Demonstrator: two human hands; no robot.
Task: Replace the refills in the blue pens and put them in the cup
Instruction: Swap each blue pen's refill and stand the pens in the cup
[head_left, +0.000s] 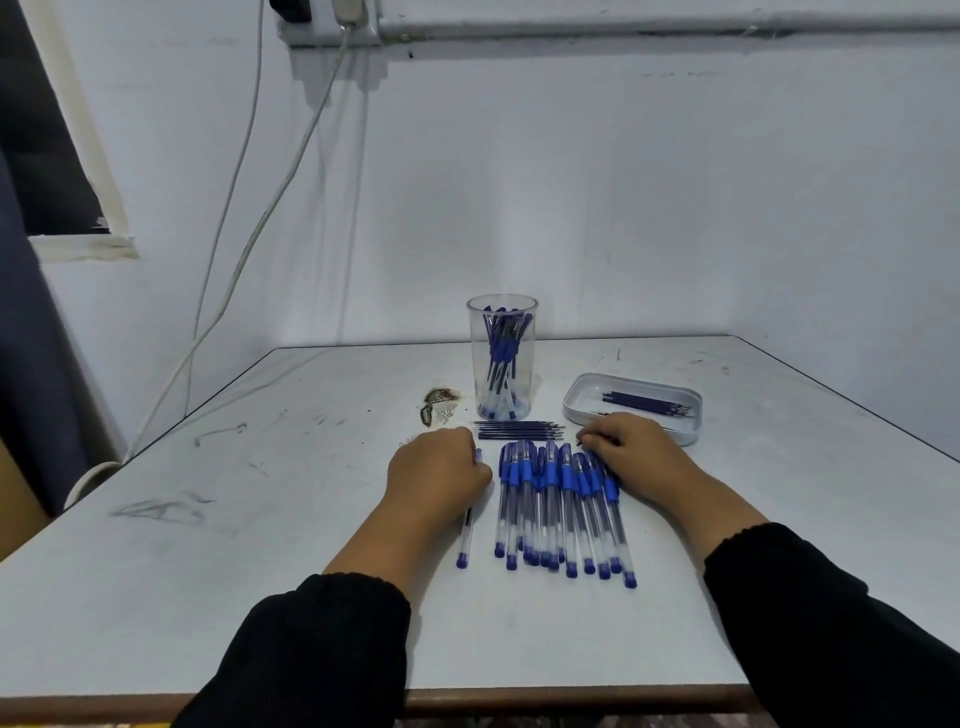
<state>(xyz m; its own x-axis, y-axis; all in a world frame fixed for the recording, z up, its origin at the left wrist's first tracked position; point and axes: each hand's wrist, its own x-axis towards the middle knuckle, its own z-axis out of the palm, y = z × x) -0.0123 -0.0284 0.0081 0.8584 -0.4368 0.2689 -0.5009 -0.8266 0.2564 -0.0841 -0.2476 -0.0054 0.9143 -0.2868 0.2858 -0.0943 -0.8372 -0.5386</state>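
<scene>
We see a row of blue pens (561, 509) lying side by side on the white table (519, 634), between the two hands. Each pen has a clear barrel, a blue rubber grip, a blue cap toward the far end and a small blue plug at the near end; the dark refill shows through the plastic. They lie roughly parallel, touching one another, with the rightmost ones fanned slightly outward.

One single pen (466, 535) lies apart, just left of the row. Our left hand (439, 475) rests over its upper part with fingers curled down around it; its blue tip peeks out beyond the knuckles and its clear barrel runs out from under the hand toward us.

Our right hand (636, 454) lies at the far right end of the row, fingers curled, and a thin dark tip pokes out past the fingertips; we cannot tell what it belongs to.

Just beyond the row, a few loose blue refills (519, 431) lie crosswise. Behind them stands a tall clear plastic cup (502, 358), upright, holding several blue pens. To its right sits a shallow white tray (631, 405) with more dark blue refills (647, 404) inside; the right hand is just in front of it.

A brown scorch mark (439, 402) stains the table left of the cup.
</scene>
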